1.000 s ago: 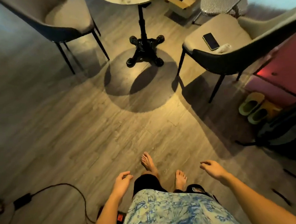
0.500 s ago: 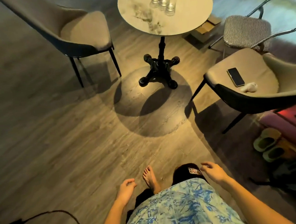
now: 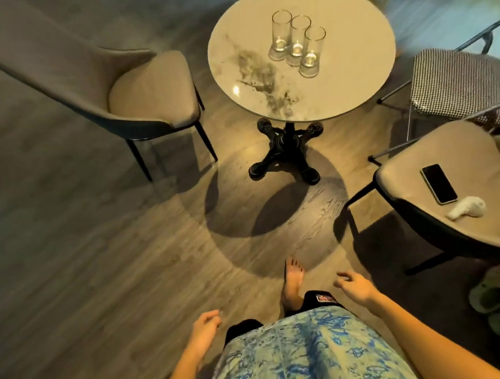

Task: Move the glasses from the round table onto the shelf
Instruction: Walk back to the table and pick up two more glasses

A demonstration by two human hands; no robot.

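Three glasses (image 3: 296,44): upright, close together in a slanting row on the round table (image 3: 351,84), right of its centre.
Left hand (image 3: 205,328): low, fingers loosely curled, holding nothing.
Right hand (image 3: 355,287): fingers relaxed, slightly spread, empty, well apart from the table.
Chair (image 3: 408,192): smartphone (image 3: 439,183) on its seat.

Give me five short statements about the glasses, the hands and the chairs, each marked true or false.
1. Three glasses stand on the round table. True.
2. The right hand holds a glass. False: it holds nothing and is well short of the table.
3. A phone lies on the seat of the beige chair on the right. True.
4. The glasses lie on their sides. False: they stand upright in a close row.
5. The left hand is empty. True.
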